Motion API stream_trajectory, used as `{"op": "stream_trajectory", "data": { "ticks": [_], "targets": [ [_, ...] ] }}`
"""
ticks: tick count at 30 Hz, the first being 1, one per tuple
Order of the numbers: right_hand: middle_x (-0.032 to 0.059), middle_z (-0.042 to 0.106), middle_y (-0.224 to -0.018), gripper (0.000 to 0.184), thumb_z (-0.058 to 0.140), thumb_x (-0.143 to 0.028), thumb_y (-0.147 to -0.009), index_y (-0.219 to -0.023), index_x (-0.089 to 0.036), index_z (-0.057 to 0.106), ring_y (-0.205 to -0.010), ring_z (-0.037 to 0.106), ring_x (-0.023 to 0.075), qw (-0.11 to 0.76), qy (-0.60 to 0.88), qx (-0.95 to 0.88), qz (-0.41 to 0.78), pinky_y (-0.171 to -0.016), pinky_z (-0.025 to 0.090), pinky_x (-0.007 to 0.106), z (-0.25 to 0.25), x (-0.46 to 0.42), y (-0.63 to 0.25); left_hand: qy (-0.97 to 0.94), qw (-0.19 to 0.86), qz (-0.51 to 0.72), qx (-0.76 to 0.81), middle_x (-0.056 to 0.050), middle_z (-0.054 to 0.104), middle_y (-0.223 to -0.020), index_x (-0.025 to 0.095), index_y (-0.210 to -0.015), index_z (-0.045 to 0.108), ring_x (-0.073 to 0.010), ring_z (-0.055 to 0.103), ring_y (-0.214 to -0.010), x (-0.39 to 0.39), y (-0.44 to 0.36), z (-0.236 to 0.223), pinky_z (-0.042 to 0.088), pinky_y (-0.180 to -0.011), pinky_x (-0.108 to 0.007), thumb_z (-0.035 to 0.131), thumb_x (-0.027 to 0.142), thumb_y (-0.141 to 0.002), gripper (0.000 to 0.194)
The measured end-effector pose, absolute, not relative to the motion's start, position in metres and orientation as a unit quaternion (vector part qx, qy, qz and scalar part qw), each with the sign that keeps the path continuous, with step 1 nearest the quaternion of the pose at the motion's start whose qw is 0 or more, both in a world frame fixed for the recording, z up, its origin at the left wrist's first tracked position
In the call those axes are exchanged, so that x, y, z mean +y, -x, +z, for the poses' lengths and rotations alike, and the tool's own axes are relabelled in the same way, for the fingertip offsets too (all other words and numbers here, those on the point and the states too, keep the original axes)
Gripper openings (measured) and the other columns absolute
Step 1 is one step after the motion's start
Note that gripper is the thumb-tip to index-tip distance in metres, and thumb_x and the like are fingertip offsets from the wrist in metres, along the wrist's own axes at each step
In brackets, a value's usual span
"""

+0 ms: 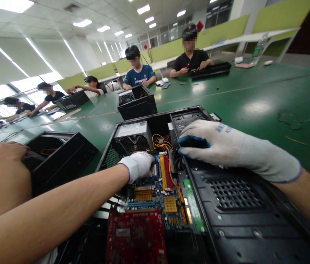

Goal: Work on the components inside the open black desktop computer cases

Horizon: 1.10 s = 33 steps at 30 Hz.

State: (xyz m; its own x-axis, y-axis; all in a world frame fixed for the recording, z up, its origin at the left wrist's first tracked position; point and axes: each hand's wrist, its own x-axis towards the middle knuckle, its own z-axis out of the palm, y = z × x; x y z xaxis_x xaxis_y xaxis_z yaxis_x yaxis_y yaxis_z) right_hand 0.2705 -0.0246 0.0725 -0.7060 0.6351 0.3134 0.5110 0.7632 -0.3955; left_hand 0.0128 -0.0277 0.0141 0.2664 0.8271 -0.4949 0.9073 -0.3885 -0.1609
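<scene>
An open black computer case (234,205) lies on its side in front of me on the green table (267,102). Inside it are a blue motherboard (157,194), a red graphics card (137,234), a power supply with a fan (133,137) and yellow wires (162,141). My left hand (138,165), in a white glove, reaches down onto the motherboard with its fingers curled; what they grip is hidden. My gloved right hand (215,141) rests on the black drive cage, fingers closed around a dark part at its edge.
Another open black case (61,154) stands to my left, with a co-worker's bare hand (2,152) on it. A third case (137,102) sits farther back. Several people sit along the far side of the table with more cases.
</scene>
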Motion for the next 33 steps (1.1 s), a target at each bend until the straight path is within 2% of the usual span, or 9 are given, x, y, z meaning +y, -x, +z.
{"op": "stream_trajectory", "data": {
  "ticks": [33],
  "targets": [
    [0.0084,0.072,-0.106,0.042,0.058,-0.056,-0.090,-0.106,-0.020,0.074,-0.100,0.064,0.0260,0.218,0.313,-0.913,0.143,-0.092,0.047,0.040,0.0726,-0.0247,-0.2705,-0.798,0.063,-0.255,0.542,-0.011,0.076,-0.108,0.021,-0.115,0.072,-0.0290,0.073,-0.098,-0.0274,-0.0138,0.0152,0.058,-0.083,-0.034,0.075,0.033,-0.075,0.041]
  ]
}}
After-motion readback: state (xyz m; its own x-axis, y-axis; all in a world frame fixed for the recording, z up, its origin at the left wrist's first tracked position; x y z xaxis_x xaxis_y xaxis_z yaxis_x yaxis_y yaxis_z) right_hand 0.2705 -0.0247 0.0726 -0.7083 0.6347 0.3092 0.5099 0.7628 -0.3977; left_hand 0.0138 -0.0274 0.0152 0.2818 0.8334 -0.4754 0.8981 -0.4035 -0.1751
